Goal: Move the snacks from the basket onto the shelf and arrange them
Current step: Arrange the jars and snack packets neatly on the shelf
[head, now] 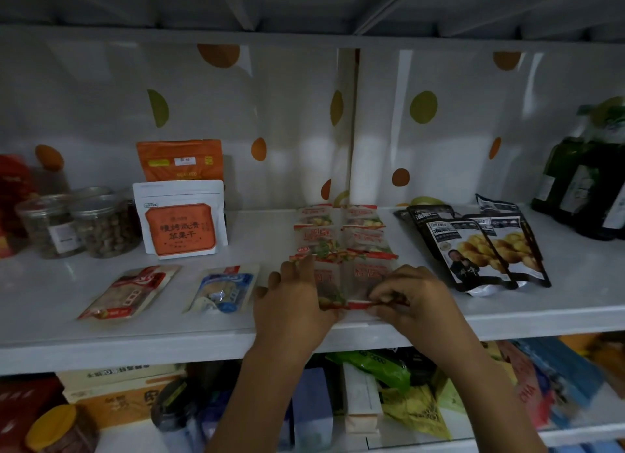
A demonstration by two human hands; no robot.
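Note:
Several small clear snack packets with red edges (341, 239) lie in two overlapping columns on the white shelf (236, 337). My left hand (291, 304) rests with straight fingers on the left side of the nearest packets. My right hand (412, 300) pinches the red bottom edge of the nearest right packet at the shelf's front. The basket is not in view.
Black chestnut pouches (487, 249) overlap at the right, dark bottles (588, 189) beyond them. A red flat packet (128, 292) and a blue one (223, 288) lie left. Behind stand orange-white pouches (181, 217) and nut jars (101, 224). A lower shelf holds boxes and bags.

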